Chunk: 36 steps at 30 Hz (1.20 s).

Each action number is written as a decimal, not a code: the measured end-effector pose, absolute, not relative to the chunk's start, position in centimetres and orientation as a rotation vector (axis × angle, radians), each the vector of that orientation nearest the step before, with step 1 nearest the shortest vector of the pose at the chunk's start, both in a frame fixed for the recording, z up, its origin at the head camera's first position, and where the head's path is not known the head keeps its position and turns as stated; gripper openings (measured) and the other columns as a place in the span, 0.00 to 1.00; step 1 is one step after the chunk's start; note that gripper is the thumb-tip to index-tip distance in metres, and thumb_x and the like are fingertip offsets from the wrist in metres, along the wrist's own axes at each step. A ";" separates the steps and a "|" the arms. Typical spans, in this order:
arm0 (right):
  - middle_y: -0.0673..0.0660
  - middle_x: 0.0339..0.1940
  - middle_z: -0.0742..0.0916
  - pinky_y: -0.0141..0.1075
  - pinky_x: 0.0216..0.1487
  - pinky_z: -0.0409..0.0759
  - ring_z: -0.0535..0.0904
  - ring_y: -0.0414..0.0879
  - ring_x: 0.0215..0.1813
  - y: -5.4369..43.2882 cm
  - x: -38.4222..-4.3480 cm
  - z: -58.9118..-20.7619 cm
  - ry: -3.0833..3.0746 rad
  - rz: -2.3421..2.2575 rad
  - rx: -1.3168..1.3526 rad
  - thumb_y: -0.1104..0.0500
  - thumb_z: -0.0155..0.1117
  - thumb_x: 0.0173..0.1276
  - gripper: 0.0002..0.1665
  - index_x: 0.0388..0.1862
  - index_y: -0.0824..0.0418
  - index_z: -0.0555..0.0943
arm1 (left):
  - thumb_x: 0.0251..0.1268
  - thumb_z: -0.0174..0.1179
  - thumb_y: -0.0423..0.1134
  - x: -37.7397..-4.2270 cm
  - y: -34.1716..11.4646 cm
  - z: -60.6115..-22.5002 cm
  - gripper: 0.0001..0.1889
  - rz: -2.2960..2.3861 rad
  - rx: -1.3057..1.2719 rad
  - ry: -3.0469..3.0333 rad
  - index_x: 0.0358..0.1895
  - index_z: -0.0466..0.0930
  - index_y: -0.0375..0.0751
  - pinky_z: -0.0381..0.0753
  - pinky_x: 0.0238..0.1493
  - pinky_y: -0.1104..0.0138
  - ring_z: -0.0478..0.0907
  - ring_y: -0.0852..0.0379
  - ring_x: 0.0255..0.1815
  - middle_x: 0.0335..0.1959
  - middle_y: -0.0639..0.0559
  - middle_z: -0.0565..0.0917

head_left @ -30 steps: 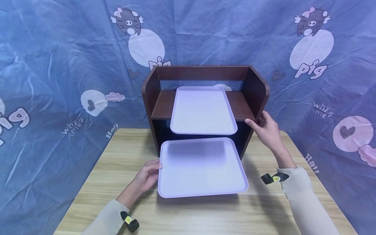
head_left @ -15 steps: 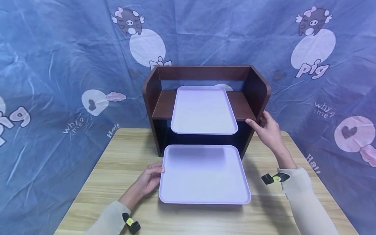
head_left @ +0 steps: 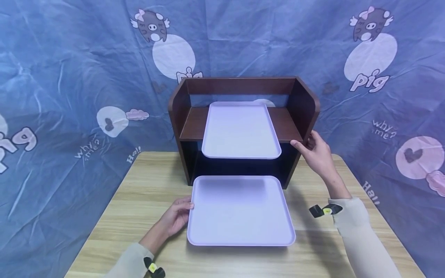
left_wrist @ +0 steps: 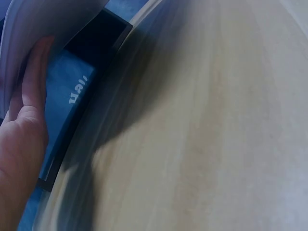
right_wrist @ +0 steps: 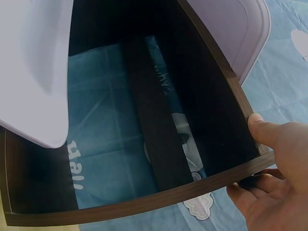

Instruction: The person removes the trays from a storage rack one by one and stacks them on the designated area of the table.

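My left hand [head_left: 175, 217] grips the left rim of a pale lavender tray [head_left: 241, 210], thumb over the edge. In the left wrist view, the fingers [left_wrist: 34, 79] lie against the tray's underside, and it is held above the tabletop. A second lavender tray [head_left: 240, 129] lies on the upper board of a dark brown wooden shelf [head_left: 240, 85], its near end jutting past the front edge. My right hand [head_left: 318, 156] holds the shelf's right side, its thumb [right_wrist: 262, 127] at the board's front corner and the other fingers around the outside of the panel.
The shelf's lower compartment [right_wrist: 101, 134] opens toward me behind the held tray, with backdrop cloth visible through its back. A light wood table [head_left: 139, 185] carries the shelf. Blue printed cloth [head_left: 87, 69] hangs behind and at both sides.
The held tray has moved down and toward me, away from the shelf, and its slight slant has levelled. My left hand has moved with it. My right hand and the upper tray stay put.
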State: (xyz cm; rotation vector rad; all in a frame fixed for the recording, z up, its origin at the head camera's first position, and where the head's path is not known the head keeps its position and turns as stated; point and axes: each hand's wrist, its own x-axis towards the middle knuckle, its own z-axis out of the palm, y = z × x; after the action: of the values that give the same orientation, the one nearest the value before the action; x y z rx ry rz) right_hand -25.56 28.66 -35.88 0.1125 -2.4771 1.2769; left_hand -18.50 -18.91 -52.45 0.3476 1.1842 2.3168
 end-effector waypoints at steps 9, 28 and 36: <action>0.73 0.72 0.81 0.20 0.58 0.81 0.79 0.68 0.72 28.7 -25.5 -36.0 -2.484 1.261 0.107 0.44 0.71 0.75 0.43 0.77 0.65 0.69 | 0.76 0.35 0.19 -18.2 -19.2 -53.4 0.28 2.304 0.345 1.127 0.60 0.85 0.38 0.89 0.61 0.62 0.90 0.55 0.53 0.54 0.45 0.91; 0.72 0.75 0.79 0.57 0.73 0.78 0.77 0.68 0.75 28.7 -25.6 -35.9 -2.488 1.282 0.105 0.43 0.71 0.75 0.44 0.79 0.65 0.67 | 0.74 0.36 0.19 -17.5 -19.1 -54.2 0.28 2.288 0.288 1.157 0.57 0.86 0.41 0.90 0.60 0.62 0.90 0.57 0.51 0.51 0.48 0.92; 0.71 0.74 0.80 0.51 0.72 0.81 0.77 0.67 0.74 28.8 -25.7 -35.9 -2.488 1.279 0.107 0.43 0.71 0.75 0.44 0.79 0.64 0.68 | 0.75 0.36 0.20 -17.4 -18.9 -54.6 0.28 2.264 0.254 1.171 0.58 0.86 0.42 0.90 0.59 0.62 0.90 0.57 0.51 0.51 0.47 0.92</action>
State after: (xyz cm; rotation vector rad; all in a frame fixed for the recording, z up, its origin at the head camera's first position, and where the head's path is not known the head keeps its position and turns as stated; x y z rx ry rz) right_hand -25.74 28.79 -35.94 0.1074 -2.4879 1.2795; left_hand -17.40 -18.94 -54.58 0.2543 1.1705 2.2643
